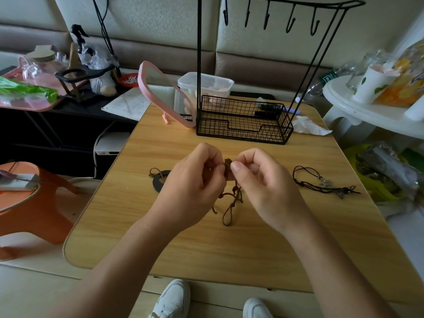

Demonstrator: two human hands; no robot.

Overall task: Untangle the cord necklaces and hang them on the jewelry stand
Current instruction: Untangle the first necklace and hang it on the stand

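A tangled brown cord necklace hangs between my hands above the middle of the wooden table. My left hand and my right hand both pinch its knotted top, fingertips almost touching. Its loops dangle down onto the table. A dark ring pendant on brown cord lies just left of my left hand. A black cord necklace with small clear charms lies to the right. The black wire jewelry stand rises at the back, its hooks bare.
A pink-framed mirror leans left of the stand, a clear plastic box behind it. A crumpled tissue lies right of the stand's basket. An orange stool stands at left, a white side table with cups at right.
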